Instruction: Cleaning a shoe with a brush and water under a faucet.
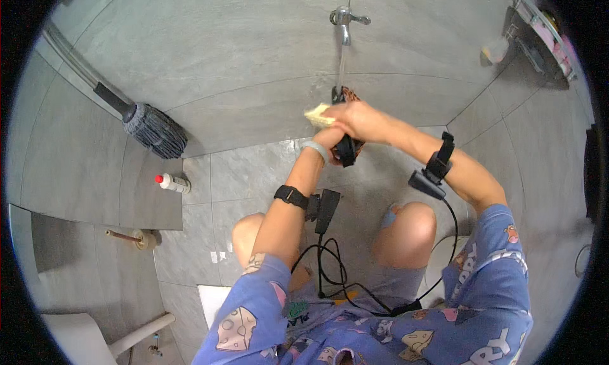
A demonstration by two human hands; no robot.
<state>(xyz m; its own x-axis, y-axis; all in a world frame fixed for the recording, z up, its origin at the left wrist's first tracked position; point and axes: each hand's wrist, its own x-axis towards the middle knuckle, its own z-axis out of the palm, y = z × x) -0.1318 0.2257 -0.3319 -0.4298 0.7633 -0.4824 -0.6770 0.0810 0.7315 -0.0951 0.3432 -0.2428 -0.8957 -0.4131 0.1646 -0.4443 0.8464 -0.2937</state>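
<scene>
Water runs from a chrome wall tap [343,25] onto a dark item with a brown-patterned part [346,151], perhaps a shoe or sandal; its exact kind is unclear. My left hand [330,139] grips this item from the left, a pale bangle at the wrist. Crossing over it, my right hand [352,117] holds a pale yellow brush or sponge [319,115], blurred, at the item's left side. The fingers of both hands partly hide the item. Each forearm wears a black strap with a cabled device.
A grey mop head [156,131] leans at the left wall, above a white bottle with a red cap [172,183] on the tiled floor. A corner shelf [542,37] holds items at upper right. Black cables [340,270] hang between my knees.
</scene>
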